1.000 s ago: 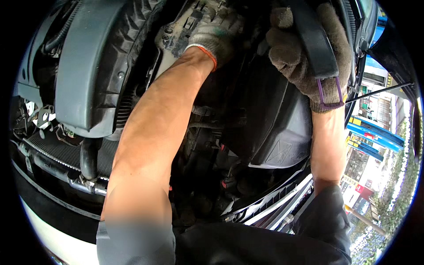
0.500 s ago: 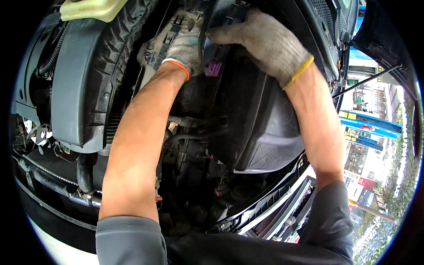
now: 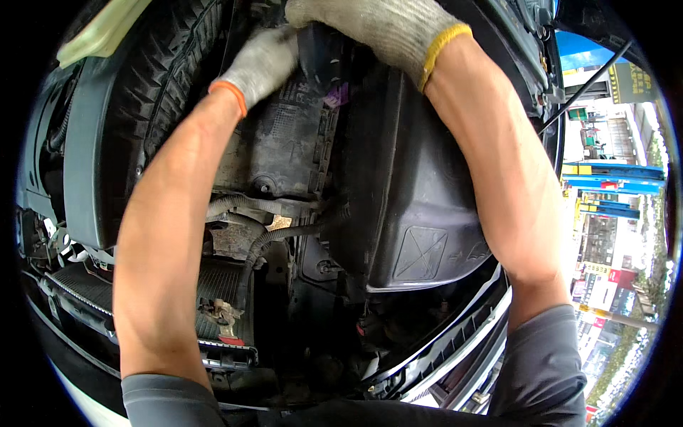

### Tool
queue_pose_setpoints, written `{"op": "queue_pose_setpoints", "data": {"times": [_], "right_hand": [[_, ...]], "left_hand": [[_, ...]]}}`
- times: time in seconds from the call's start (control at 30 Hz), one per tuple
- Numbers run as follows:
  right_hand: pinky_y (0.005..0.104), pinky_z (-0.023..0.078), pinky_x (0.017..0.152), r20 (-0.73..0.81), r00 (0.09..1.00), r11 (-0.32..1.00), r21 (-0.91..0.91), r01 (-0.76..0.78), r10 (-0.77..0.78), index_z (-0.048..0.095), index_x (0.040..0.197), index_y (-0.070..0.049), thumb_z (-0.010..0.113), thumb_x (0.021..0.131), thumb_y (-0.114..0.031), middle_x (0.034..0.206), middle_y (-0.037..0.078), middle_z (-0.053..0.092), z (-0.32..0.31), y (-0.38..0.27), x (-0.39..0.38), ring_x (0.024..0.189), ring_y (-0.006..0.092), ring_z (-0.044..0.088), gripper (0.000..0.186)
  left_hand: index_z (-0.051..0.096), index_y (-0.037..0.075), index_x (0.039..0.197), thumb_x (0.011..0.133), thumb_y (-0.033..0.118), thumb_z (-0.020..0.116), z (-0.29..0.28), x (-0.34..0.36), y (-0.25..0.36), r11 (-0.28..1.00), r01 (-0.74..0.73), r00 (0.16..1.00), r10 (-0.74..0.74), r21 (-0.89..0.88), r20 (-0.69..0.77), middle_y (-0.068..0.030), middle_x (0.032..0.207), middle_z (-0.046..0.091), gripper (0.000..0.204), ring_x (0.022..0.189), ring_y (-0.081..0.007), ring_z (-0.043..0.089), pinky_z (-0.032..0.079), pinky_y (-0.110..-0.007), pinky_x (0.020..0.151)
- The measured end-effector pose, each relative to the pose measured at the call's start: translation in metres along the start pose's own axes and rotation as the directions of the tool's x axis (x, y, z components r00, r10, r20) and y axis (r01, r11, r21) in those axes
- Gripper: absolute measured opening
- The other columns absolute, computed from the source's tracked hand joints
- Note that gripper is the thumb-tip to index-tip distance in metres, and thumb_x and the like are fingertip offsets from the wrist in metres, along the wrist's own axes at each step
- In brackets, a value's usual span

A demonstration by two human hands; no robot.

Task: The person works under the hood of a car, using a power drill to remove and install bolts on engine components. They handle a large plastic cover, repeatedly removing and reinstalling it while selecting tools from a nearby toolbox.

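A: What are the hands on?

B: A dark plastic housing (image 3: 409, 185) in the engine bay, smooth and bulging, with a crossed-square mark moulded low on its side; it sits right of centre, its top end up at the frame's upper edge; a small purple clip (image 3: 340, 94) shows just beside it.

A: And the fingers?

B: The right hand (image 3: 373, 25), in a grey knit glove with a yellow cuff, lies flat over the housing's top, fingers curled loosely; the left hand (image 3: 262, 64), gloved with an orange cuff, is bunched against the ribbed black part (image 3: 288, 142) next to it; whether it grips anything I cannot tell.

A: Around it?

B: A corrugated black hose (image 3: 160, 78) to the left; a radiator (image 3: 213, 285) below; a street with blue signs beyond the right edge; little free space between the parts.
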State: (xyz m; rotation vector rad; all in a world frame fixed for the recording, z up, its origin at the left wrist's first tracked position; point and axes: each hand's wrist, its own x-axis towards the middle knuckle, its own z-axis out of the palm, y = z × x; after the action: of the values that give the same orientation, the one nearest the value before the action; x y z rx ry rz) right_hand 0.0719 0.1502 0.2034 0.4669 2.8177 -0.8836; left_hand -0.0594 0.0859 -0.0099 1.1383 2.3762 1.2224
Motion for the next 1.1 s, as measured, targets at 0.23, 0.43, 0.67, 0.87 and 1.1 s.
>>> {"op": "queue_pose_setpoints", "data": {"times": [0.23,0.43,0.67,0.87,1.1], "right_hand": [[0.0406,0.051,0.077,-0.054,0.995,0.995,-0.064,-0.082,0.079,0.076,0.100,0.006,0.066,0.080,-0.037,0.093,0.025,0.074,-0.004,0.000,-0.010,0.085,0.0312,0.069,0.048],[0.0412,0.051,0.073,-0.042,0.998,0.997,-0.066,-0.041,0.038,0.076,0.095,0.007,0.066,0.081,-0.036,0.086,0.022,0.073,0.002,0.001,-0.005,0.078,0.0300,0.068,0.046],[0.0403,0.051,0.072,0.020,0.997,0.934,0.349,-0.082,0.080,0.075,0.096,0.007,0.067,0.085,-0.038,0.088,0.020,0.074,0.016,-0.001,0.011,0.076,0.0283,0.068,0.047],[0.0410,0.052,0.094,0.026,1.000,0.952,-0.305,0.022,-0.015,0.069,0.112,0.013,0.063,0.091,-0.040,0.106,0.032,0.072,0.001,0.004,0.008,0.104,0.0397,0.070,0.058],[0.0439,0.049,0.104,-0.163,0.985,0.926,-0.378,-0.005,-0.061,0.028,0.144,0.022,0.064,0.092,-0.049,0.123,0.040,0.063,0.026,0.025,0.029,0.122,0.0444,0.063,0.095]], "left_hand": [[0.067,0.009,0.121,0.103,0.037,0.053,-0.050,-0.026,0.090,0.165,-0.043,0.994,-0.089,-0.985,-0.059,-0.0090,0.114,0.071,0.036,0.104,-0.0221,0.065,0.052,-0.038,0.091],[0.068,0.011,0.118,0.103,0.036,0.059,-0.051,-0.051,0.116,0.275,-0.048,0.955,-0.268,-0.960,-0.125,-0.0078,0.111,0.071,0.030,0.095,-0.0201,0.067,0.055,-0.035,0.079],[0.070,0.008,0.119,0.107,0.039,0.051,-0.080,-0.019,0.058,0.749,0.043,0.962,-0.209,-0.661,-0.174,-0.0091,0.108,0.072,0.038,0.096,-0.0192,0.067,0.054,-0.036,0.080],[0.067,-0.002,0.118,0.103,0.040,0.063,-0.086,0.012,0.019,0.449,0.038,0.936,-0.328,-0.893,-0.125,-0.0151,0.100,0.073,0.045,0.090,-0.0291,0.070,0.056,-0.040,0.077],[0.068,0.002,0.119,0.101,0.055,0.056,-0.086,0.004,0.032,0.899,0.093,0.886,-0.270,-0.427,-0.378,-0.0186,0.099,0.073,0.058,0.093,-0.0311,0.070,0.053,-0.042,0.082]]}}
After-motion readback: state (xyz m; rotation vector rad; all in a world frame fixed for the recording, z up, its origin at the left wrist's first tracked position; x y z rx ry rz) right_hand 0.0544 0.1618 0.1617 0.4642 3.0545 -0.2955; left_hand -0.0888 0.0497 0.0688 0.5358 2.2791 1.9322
